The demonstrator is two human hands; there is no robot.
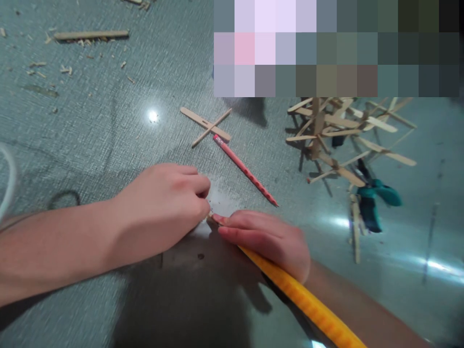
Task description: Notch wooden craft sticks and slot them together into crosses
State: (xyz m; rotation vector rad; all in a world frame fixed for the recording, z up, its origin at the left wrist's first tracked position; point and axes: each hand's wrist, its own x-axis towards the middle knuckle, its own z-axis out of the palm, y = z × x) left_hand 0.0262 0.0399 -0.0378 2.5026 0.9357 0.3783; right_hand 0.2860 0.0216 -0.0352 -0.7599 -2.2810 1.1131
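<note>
Near the middle of the table, my left hand (174, 193) is closed in a tight pinch, its fingertips mostly hidden. My right hand (264, 241) meets it from the right, thumb and fingers pressed together. Between them shows the end of a small wooden craft stick (213, 221), gripped by both hands as far as I can see. A long yellow-orange strip (308, 295) runs from under my right hand to the bottom edge; whether that hand grips it is hidden. Just beyond lie a red pencil (248, 171) and two crossed craft sticks (205, 123).
At the right stands a lattice of joined craft sticks (340, 128). Beside it are a teal-handled tool (371, 208) and loose sticks (355, 229). Another stick (92, 35) lies among wood splinters (65, 70) at upper left. A white curved cord (10, 174) shows at the left edge.
</note>
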